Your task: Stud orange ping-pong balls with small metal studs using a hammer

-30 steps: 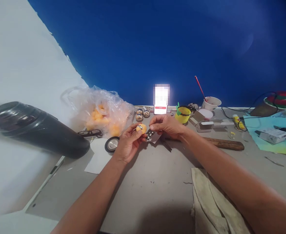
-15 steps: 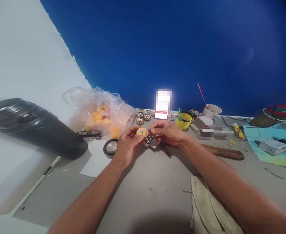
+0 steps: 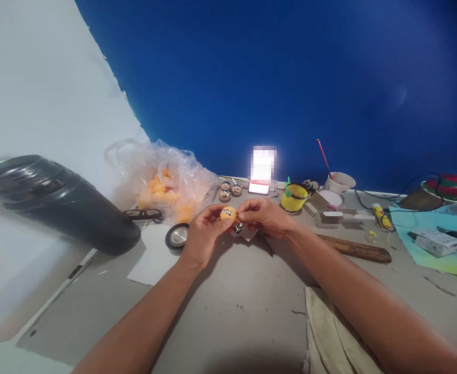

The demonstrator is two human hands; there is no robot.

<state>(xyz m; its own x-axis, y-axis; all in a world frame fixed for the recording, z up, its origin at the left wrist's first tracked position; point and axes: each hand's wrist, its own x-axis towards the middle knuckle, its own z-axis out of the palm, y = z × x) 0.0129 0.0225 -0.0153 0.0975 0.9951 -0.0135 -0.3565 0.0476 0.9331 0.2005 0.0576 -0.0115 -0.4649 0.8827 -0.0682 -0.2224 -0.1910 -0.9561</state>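
Observation:
Between thumb and fingers, my left hand (image 3: pixel 205 228) holds a small orange ball (image 3: pixel 227 213) with a few shiny silver pieces stuck in a row on it. My right hand (image 3: pixel 265 217) is pinched closed right beside the ball; whatever its fingertips grip is too small to make out. Just below the hands, a small tray of shiny silver pieces (image 3: pixel 239 227) rests on the table, partly covered by my fingers. Behind the hands sit several balls covered in silver pieces (image 3: pixel 225 195).
Left are a clear bag of orange balls (image 3: pixel 162 189), glasses (image 3: pixel 145 214), a round black-rimmed lid (image 3: pixel 177 237) and a dark cylinder (image 3: pixel 65 208). A lit phone (image 3: pixel 260 171) leans at the wall. Right stand a yellow cup (image 3: pixel 294 197), a white cup (image 3: pixel 339 183) and a wooden stick (image 3: pixel 355 249).
My right hand has come from above the tray of silver pieces up against the orange ball. The left hand keeps its hold on the ball. The view has shifted slightly.

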